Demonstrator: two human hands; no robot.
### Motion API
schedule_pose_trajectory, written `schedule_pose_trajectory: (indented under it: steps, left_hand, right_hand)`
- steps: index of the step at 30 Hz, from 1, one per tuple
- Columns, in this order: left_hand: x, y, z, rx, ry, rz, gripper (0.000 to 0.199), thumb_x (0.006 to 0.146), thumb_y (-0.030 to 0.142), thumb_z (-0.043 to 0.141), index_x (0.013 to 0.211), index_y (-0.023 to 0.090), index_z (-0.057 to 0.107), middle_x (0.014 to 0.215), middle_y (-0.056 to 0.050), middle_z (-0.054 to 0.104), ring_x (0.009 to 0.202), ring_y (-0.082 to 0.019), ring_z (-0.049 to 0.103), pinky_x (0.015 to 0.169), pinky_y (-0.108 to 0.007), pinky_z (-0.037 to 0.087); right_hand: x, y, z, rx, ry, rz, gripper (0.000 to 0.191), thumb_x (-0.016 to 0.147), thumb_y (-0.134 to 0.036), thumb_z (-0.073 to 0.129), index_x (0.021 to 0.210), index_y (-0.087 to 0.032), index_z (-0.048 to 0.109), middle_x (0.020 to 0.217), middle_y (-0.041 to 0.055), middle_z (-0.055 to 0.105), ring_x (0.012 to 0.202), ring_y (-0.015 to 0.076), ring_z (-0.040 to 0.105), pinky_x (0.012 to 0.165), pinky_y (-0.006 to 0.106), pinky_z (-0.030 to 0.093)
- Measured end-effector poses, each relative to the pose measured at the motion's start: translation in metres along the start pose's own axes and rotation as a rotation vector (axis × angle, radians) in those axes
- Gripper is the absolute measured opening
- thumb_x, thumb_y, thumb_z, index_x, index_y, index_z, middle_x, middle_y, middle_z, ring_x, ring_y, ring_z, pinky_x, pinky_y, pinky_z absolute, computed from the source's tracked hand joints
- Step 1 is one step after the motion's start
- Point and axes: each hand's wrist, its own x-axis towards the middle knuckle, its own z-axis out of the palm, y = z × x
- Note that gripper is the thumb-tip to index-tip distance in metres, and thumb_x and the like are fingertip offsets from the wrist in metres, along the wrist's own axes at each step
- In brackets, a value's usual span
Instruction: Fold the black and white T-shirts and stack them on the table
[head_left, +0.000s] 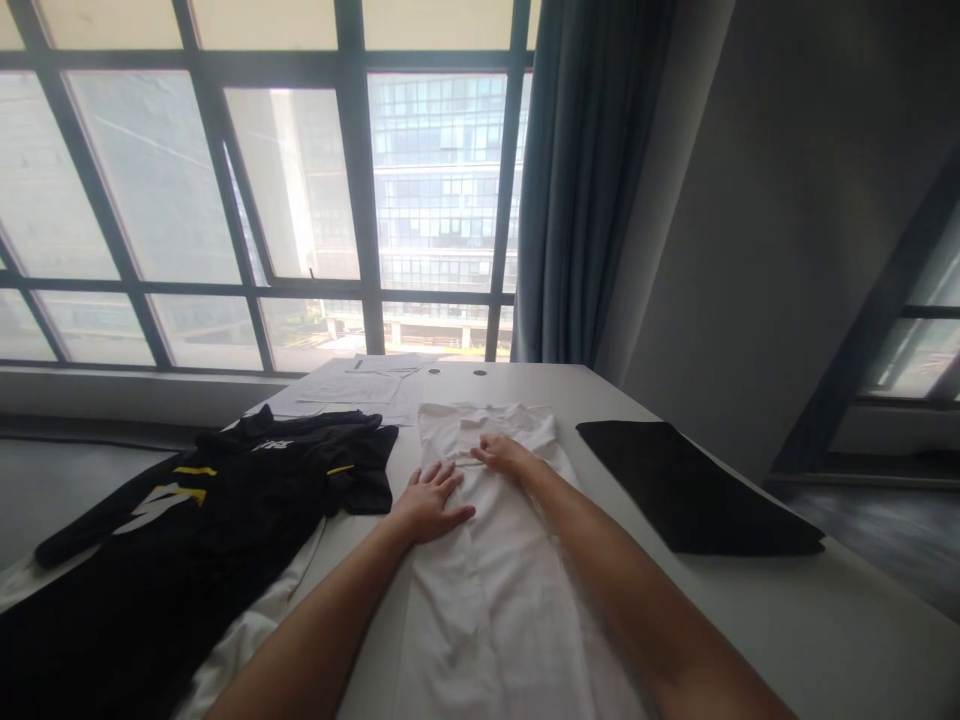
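A white buttoned shirt (487, 600) lies lengthwise on the white table (570, 385), its collar end away from me and its surface lightly wrinkled. My left hand (433, 503) rests flat on the left side of the shirt, fingers spread, holding nothing. Near the collar, my right hand (501, 455) is on the shirt with its fingers bent together at the cloth by the front placket. The fingertips seem to pinch the white fabric.
To the left lies a black shirt (247, 510) with yellow and white marks, over white cloth (251, 640). Papers (349, 385) are at the table's far left. A black folded item (697, 490) sits on the right. Windows and a curtain (585, 180) stand beyond.
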Motion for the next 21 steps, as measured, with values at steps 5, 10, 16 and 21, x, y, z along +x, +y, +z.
schedule_pose_trajectory:
  steps: [5,10,16,21]
  left_hand:
    - [0.002,-0.001,0.002,-0.002,-0.003,-0.002,0.076,0.087,0.073,0.039,0.150,0.030,0.040,0.163,-0.004,0.021,0.151,-0.029,0.015,0.120,-0.053,0.012]
    - [0.002,-0.003,0.004,-0.014,0.009,0.002,0.075,0.087,0.073,0.040,0.148,0.030,0.042,0.163,-0.005,0.022,0.151,-0.030,0.016,0.120,-0.055,0.012]
    - [0.003,-0.012,0.001,-0.283,0.174,0.004,0.064,0.087,0.064,0.051,0.137,0.024,0.057,0.152,-0.006,0.046,0.141,-0.026,0.041,0.118,-0.041,0.029]
    - [0.010,-0.017,0.003,-0.320,0.357,-0.120,0.041,0.093,0.048,0.049,0.113,0.020,0.072,0.136,-0.009,0.062,0.128,-0.024,0.056,0.114,-0.037,0.037]
  right_hand:
    - [0.003,0.028,0.003,-0.037,-0.133,0.058,0.046,0.096,-0.047,0.054,0.135,-0.023,0.056,0.143,0.0113,0.051,0.129,0.0309,0.049,0.106,0.051,0.040]
    - [0.002,0.067,0.010,-0.101,-0.270,0.129,0.072,0.097,-0.064,0.029,0.157,-0.026,0.022,0.165,0.0085,0.011,0.151,0.0294,0.006,0.117,0.061,0.005]
    - [-0.004,0.070,0.012,-0.174,-0.239,0.096,0.070,0.098,-0.063,0.023,0.157,-0.027,0.021,0.165,0.0071,0.012,0.151,0.0279,0.006,0.117,0.059,0.004]
    - [-0.027,0.024,0.005,-0.267,-0.218,0.043,0.063,0.099,-0.056,0.032,0.155,-0.028,0.028,0.164,0.0105,0.019,0.148,0.0348,0.017,0.115,0.058,0.013]
